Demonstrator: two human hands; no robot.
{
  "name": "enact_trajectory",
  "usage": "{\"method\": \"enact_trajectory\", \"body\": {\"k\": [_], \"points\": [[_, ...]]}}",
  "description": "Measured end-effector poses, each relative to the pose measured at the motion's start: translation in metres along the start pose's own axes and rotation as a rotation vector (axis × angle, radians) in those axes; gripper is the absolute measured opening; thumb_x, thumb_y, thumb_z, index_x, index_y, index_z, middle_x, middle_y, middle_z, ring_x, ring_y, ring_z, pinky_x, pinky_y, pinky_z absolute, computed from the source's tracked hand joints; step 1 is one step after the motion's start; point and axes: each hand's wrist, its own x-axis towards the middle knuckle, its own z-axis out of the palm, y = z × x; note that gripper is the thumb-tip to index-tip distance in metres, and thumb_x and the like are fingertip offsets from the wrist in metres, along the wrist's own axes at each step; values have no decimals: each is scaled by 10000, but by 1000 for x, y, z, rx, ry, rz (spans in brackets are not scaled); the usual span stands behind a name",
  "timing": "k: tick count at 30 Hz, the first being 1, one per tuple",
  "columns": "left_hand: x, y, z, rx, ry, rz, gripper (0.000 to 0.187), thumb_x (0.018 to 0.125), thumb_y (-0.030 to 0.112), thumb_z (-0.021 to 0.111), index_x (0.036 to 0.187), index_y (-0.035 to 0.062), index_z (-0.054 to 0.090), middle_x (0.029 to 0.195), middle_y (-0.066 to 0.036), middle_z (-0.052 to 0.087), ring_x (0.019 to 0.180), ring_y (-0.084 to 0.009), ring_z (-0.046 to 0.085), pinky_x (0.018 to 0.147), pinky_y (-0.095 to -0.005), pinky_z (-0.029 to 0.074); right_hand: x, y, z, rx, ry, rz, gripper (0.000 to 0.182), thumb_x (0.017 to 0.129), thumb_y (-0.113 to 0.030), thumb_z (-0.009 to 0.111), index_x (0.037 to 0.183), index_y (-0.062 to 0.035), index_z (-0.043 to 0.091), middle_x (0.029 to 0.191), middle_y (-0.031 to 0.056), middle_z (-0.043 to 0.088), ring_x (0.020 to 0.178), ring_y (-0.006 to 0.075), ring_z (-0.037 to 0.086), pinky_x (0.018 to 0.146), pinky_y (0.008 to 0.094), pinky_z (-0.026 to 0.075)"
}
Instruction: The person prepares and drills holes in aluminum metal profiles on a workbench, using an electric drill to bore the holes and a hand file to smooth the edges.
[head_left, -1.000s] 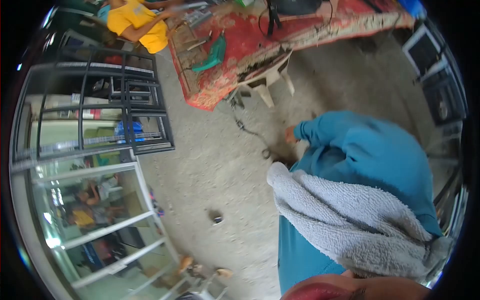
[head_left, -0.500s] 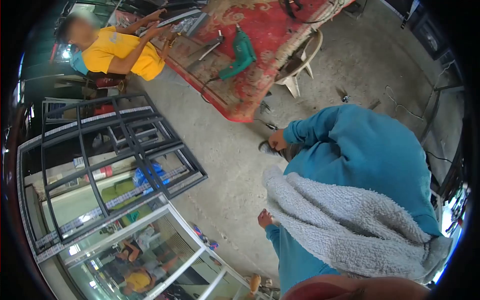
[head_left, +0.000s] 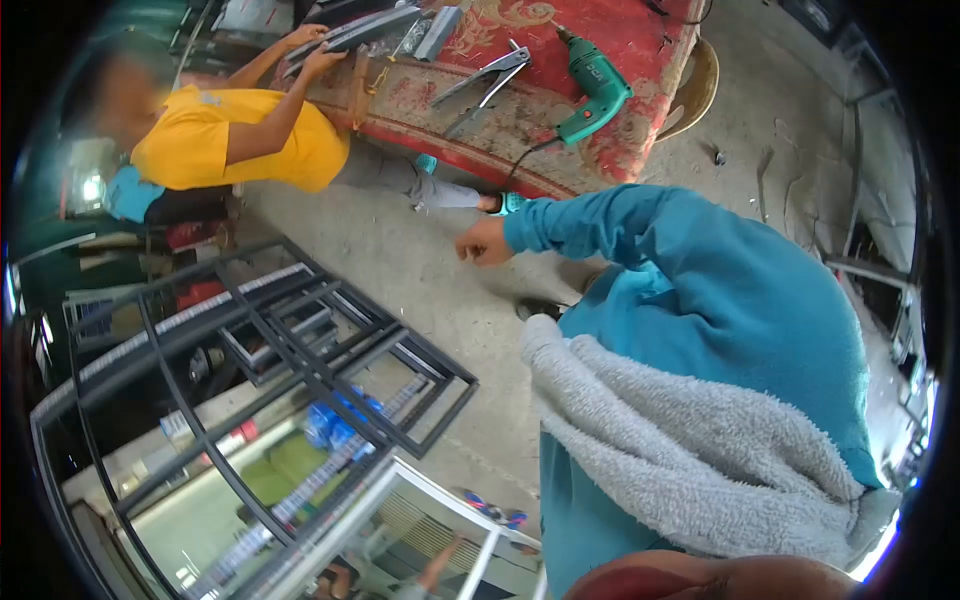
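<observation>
My right hand (head_left: 485, 242) hangs over the concrete floor on a bent arm in a teal sleeve. Its fingers are loosely curled and a little apart, with nothing visible in them. Nearest to it is the table's red patterned cover (head_left: 500, 180). On that cover lie a green power drill (head_left: 594, 90) with a black cord and a two-handled metal tool (head_left: 490, 80) resembling a hand riveter. My left hand is out of view. A grey towel (head_left: 690, 440) is draped over my teal sweatshirt.
A co-worker in a yellow shirt (head_left: 250, 135) stands at the table, both hands on a grey metal profile (head_left: 365, 28). Dark metal grille frames (head_left: 290, 350) and a white-framed glass panel (head_left: 400, 530) stand on the left. A pale plastic chair (head_left: 695, 95) is beside the table.
My right hand has swung forward and away from my body. The left hand has left the view. The table, drill and co-worker appear closer, and the camera has shifted.
</observation>
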Motion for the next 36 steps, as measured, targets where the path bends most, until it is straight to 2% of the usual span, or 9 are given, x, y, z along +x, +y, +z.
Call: {"method": "enact_trajectory", "body": {"k": [10,13,15,16,20,27,29,31,36], "points": [[251,139,-178,389,-178,160,184,802,189,726,805,11,680,766,-96,690,688,-196,636,624,-336,516,59,45,-76,20,907,342,279,780,-167,615,1046,-88,651,881,109,666,821,247,647,746,368,522],[353,234,-222,868,-131,774,286,866,284,619,803,13,684,793,-162,687,770,-295,654,743,-418,489,53,67,-100,-116,1072,357,299,783,-180,632,1064,-80,649,949,116,659,872,249,641,789,371,518],[430,296,-224,535,-100,917,269,828,260,684,858,-3,637,870,-147,675,805,-259,649,762,-386,503,47,85,-119,-142,1156,444,307,782,-176,634,1071,-73,643,1025,125,644,929,251,628,823,371,508],[384,360,-221,294,-100,774,292,789,227,738,918,-7,620,886,-131,669,798,-223,639,755,-354,512,44,98,-128,-159,1218,448,313,778,-176,638,1074,-75,641,1046,125,640,949,257,622,831,367,506],[350,512,-162,169,-255,1070,357,764,215,774,998,11,598,899,-112,674,807,-203,640,745,-330,517,29,137,-183,-474,1343,602,330,761,-182,660,1076,-90,632,1044,151,627,1037,315,576,916,387,463],[233,653,-10,2,-738,1208,379,773,207,763,1037,16,569,850,-86,642,785,-213,636,749,-328,519,13,197,-228,-669,1697,806,437,749,-340,673,1118,-114,613,1191,178,535,1143,385,476,997,472,370],[205,702,13,295,-590,1308,386,781,198,754,1055,8,560,802,-55,608,730,-182,600,712,-313,514,14,208,-225,-569,1763,900,445,753,-354,672,1117,-105,613,1207,170,521,1152,378,467,997,472,366],[217,740,50,-39,-738,1198,437,779,205,760,1102,2,549,800,-48,608,717,-159,589,689,-309,512,22,194,-222,-616,1724,955,446,774,-388,656,1109,-96,618,1230,167,522,1172,368,455,1004,473,349],[268,867,88,-209,-418,1164,713,738,242,798,1249,-67,408,832,-93,657,764,-183,632,699,-323,515,31,185,-225,-653,1695,1054,414,790,-388,633,1095,-108,622,1264,164,514,1193,373,443,1017,489,330]]}}
